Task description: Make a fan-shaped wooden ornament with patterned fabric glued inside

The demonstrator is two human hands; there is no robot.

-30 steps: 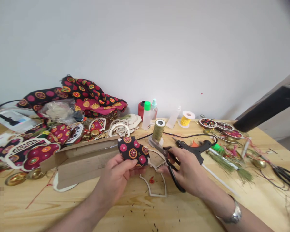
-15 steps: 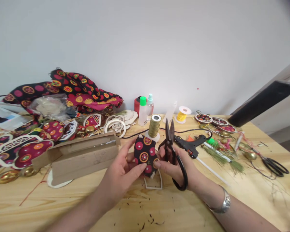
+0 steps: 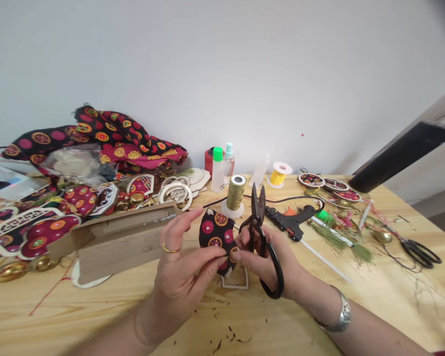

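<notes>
My left hand (image 3: 179, 269) pinches a small piece of black fabric with red and yellow circles (image 3: 217, 233), held upright above the wooden table (image 3: 96, 316). My right hand (image 3: 265, 257) grips black scissors (image 3: 264, 237), blades closed and pointing up, while its thumb and forefinger also touch the fabric piece's right edge. A fan-shaped wooden cut-out (image 3: 235, 282) lies on the table just under the fabric. A gold ring sits on my left hand and a silver bracelet (image 3: 337, 316) on my right wrist.
A cardboard box (image 3: 122, 242) lies left of my hands, with patterned fabric (image 3: 114, 138) and decorated ornaments (image 3: 40, 230) behind it. A gold thread spool (image 3: 235, 194), bottles (image 3: 218, 170), a yellow spool (image 3: 279, 176), a black glue gun (image 3: 292, 220) and second scissors (image 3: 417, 249) stand beyond.
The scissors swung from lying sideways to pointing blades up. The fabric piece turned from flat to upright between both hands, and both hands drew closer together.
</notes>
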